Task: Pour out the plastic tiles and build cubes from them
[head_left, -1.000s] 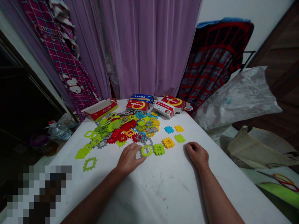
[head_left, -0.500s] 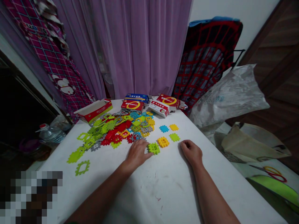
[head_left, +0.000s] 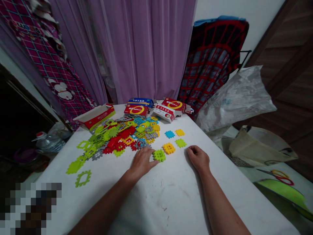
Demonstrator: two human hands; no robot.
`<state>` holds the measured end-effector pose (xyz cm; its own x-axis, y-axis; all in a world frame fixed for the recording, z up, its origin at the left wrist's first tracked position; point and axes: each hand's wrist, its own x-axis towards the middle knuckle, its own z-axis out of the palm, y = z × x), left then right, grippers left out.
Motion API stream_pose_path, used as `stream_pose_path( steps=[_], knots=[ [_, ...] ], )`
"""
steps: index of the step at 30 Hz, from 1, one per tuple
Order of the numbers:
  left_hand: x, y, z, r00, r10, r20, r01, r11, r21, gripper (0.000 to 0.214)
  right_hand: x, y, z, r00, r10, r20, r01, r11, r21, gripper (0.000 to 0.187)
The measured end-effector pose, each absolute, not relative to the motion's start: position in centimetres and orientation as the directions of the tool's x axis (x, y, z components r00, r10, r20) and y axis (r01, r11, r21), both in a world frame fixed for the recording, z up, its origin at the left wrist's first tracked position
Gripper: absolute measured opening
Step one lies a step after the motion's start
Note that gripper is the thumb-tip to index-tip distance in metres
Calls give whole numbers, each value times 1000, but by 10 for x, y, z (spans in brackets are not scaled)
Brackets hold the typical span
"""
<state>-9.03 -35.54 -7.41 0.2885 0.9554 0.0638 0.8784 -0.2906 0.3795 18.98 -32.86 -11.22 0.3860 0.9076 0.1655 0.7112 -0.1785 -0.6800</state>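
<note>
– What lies from left to right?
– At the near left of the pile [head_left: 117, 135] lies one green frame [head_left: 83, 178], apart from it. To the right of the pile, your left hand [head_left: 142, 161] has thumb and fingers closed about the left edge of a green block [head_left: 159, 155]; how hard they press, I cannot tell. Farther from the pile come an orange block [head_left: 168, 148], then a blue tile [head_left: 169, 134], a yellow tile [head_left: 180, 132] and a green tile [head_left: 181, 143]. Rightmost from the pile, your right hand [head_left: 199, 159] is loosely curled, well apart from the left; I see nothing in it.

– How will the green block handle?
– It looks like plastic, so I judge it light, stiff and a little smooth, and not easily broken. You may best hold it by two opposite toothed edges.

– And the writing?
– Behind the pile's left part, the open red box [head_left: 97, 118] has pale letters, too small for me. Behind its right part, the blue box [head_left: 140, 101] seems to say 小霸王电池. The red box [head_left: 136, 111] before it shows a yellow ring, with blurred characters. Farther right of the pile, the white box [head_left: 164, 112] has red print which I cannot read.
</note>
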Motion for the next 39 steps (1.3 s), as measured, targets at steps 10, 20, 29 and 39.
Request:
stream_pose_path(
  steps=[10,20,29,39],
  knots=[
    [-104,-309,-48,219,958,183,919,-266,291,31,190,-326,-112,378,917,127,728,-210,-652,30],
    [-94,-228,-46,268,958,101,963,-265,-42,23,190,-325,-114,388,910,145,712,-197,-674,29],
    [-98,-224,-47,331,938,103,943,-327,-55,25,188,-325,-109,397,909,128,702,-211,-680,26],
    [-81,-214,-47,326,940,101,945,-324,-43,27,187,-326,-108,394,910,129,712,-213,-669,26]
  ],
)
